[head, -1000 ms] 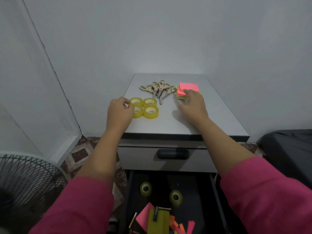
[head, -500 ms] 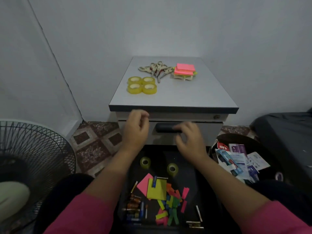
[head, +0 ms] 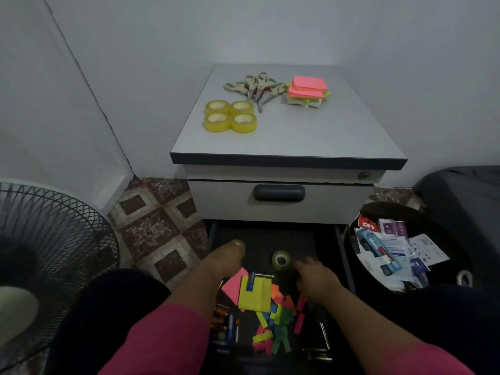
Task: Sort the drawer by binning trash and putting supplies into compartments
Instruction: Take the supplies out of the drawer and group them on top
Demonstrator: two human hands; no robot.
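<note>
The open black drawer (head: 270,235) sits under the grey cabinet. My left hand (head: 223,259) reaches into its back left, fingers gathered on a yellow tape roll (head: 239,243) that is mostly hidden under them. A second tape roll (head: 281,259) stands at the back middle. My right hand (head: 315,276) hovers just to its right, fingers loosely curled, fingertips at the roll's side. Nearer me lie yellow and pink sticky notes (head: 255,293), coloured paper strips (head: 278,320) and batteries (head: 224,318).
On the cabinet top (head: 297,139) are several tape rolls (head: 230,116), scissors (head: 257,87) and a stack of sticky notes (head: 307,90). A black trash bin (head: 378,208) full of wrappers stands to the right of the drawer. A fan (head: 40,253) stands to the left.
Both hands left the cabinet top, passed the closed drawer's handle and dropped into the open drawer. The left now covers one tape roll and the right is beside the other.
</note>
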